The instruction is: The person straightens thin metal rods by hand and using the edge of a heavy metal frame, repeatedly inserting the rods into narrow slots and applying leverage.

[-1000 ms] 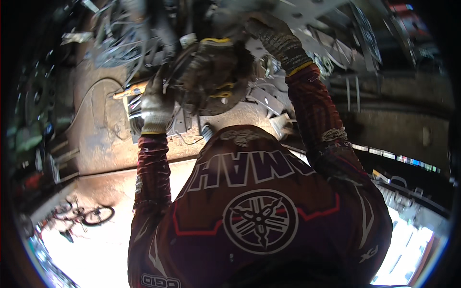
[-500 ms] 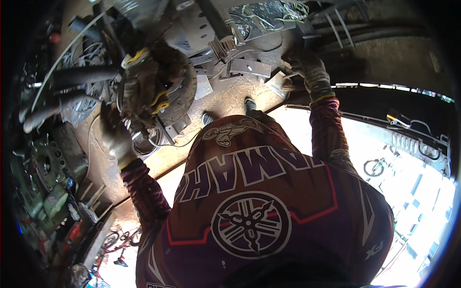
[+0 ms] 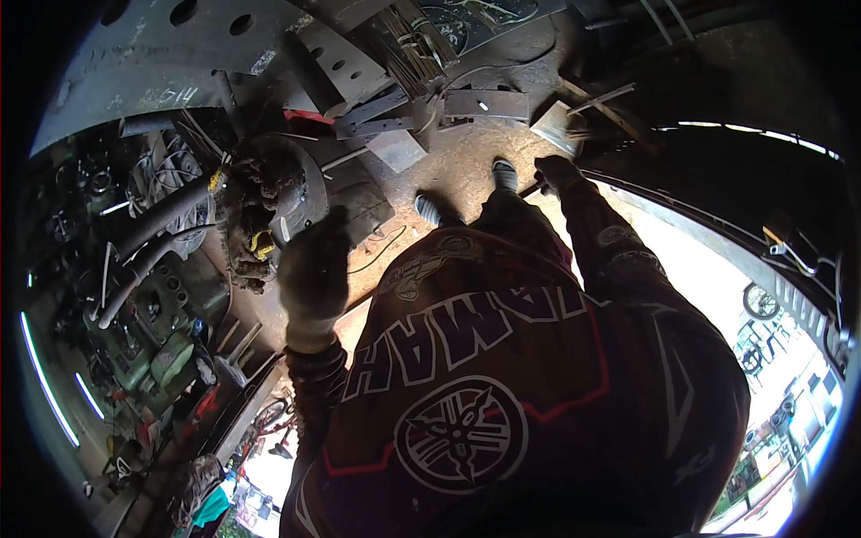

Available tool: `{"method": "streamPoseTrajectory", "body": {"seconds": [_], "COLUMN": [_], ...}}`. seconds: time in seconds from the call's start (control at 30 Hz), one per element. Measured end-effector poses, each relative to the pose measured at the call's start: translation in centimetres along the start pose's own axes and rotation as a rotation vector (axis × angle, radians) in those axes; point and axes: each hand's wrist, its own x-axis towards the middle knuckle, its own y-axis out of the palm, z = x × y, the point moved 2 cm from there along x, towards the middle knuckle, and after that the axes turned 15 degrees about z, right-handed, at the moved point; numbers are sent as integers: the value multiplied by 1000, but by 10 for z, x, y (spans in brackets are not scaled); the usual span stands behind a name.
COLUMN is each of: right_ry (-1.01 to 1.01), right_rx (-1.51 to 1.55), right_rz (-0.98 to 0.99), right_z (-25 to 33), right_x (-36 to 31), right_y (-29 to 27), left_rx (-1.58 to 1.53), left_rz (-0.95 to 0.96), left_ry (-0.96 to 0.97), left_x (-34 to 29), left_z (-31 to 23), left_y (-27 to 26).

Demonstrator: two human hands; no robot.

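Left hand, in a dirty work glove, raised just beside a round greasy metal hub assembly with a disc-shaped plate and yellow fittings. Glove seen from the back; fingers curl loosely toward the disc's lower edge, near or just touching it — cannot tell whether they grip anything. The hub sits at upper left, on or above the concrete floor, with two dark curved pipes running off to its left.

Right hand, also gloved, stretched out well apart from the left, down by the floor near a pale flat metal piece and a thin rod. Fingers look bent inward; whether they close on the rod is too small and dark to tell.

Both shoes stand on the floor between the hands. Perforated steel plates and flat bars lie beyond. Dark red jersey fills the lower middle
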Motion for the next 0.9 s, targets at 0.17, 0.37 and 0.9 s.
{"method": "streamPoseTrajectory", "body": {"seconds": [0.17, 0.37, 0.9], "right_ry": [107, 224, 45], "right_rx": [25, -155, -301], "right_rz": [60, 82, 203], "right_z": [-15, 5, 101], "right_x": [-22, -5, 43], "right_y": [-19, -60, -44], "left_rx": [-3, -87, -990], "left_rz": [103, 103, -55], "left_ry": [-171, -489, -1346], "left_x": [-3, -48, -267], "left_z": [8, 45, 101], "left_y": [44, 108, 261]}}
